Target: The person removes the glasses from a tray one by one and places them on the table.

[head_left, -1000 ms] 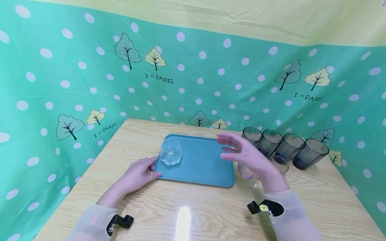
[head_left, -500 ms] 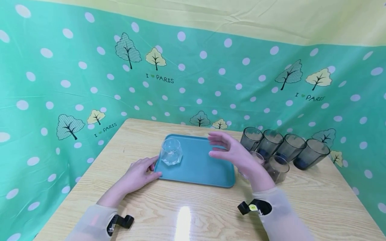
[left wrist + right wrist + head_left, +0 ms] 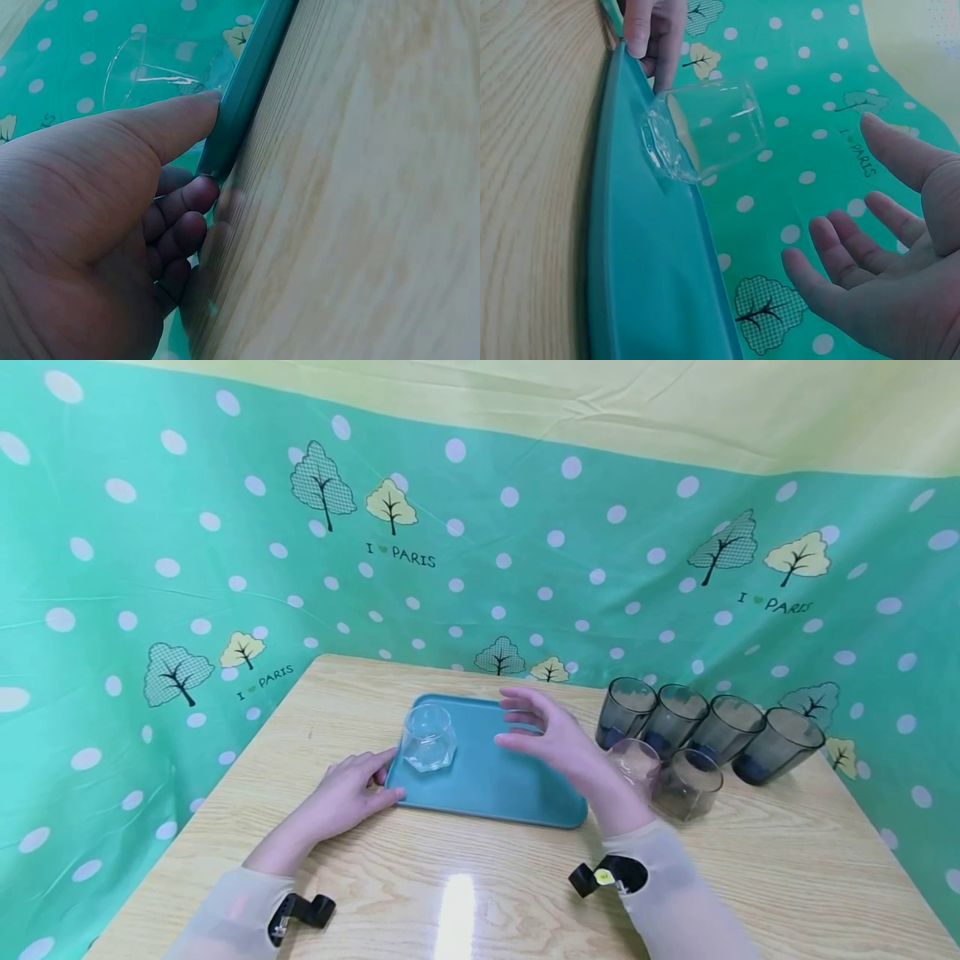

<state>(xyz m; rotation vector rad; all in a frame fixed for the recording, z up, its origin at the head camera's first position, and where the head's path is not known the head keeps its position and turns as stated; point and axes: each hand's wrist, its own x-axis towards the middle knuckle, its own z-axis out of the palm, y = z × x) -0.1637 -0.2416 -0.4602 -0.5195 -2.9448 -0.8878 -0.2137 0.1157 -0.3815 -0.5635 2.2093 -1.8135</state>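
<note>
A clear drinking glass [image 3: 429,739] stands upright on the left part of a blue rectangular tray [image 3: 495,785]. My left hand [image 3: 352,797] grips the tray's left edge near the front corner. In the left wrist view, its thumb [image 3: 180,124] lies over the rim while the other fingers curl in at the tray's outer side. My right hand [image 3: 551,743] is held above the right half of the tray, fingers apart and slightly bent, nothing in it. The right wrist view shows that hand [image 3: 885,255] apart from the glass.
Several tall dark-tinted glasses [image 3: 726,727] stand in a row at the back right. Before them are a short clear glass [image 3: 633,768], partly behind the right forearm, and a short brownish glass [image 3: 688,793]. A dotted green curtain [image 3: 480,527] hangs behind the wooden table [image 3: 375,893].
My right hand has moved left from beside the short glasses to over the tray, uncovering those glasses more. The left hand, tray and glass on it have stayed put.
</note>
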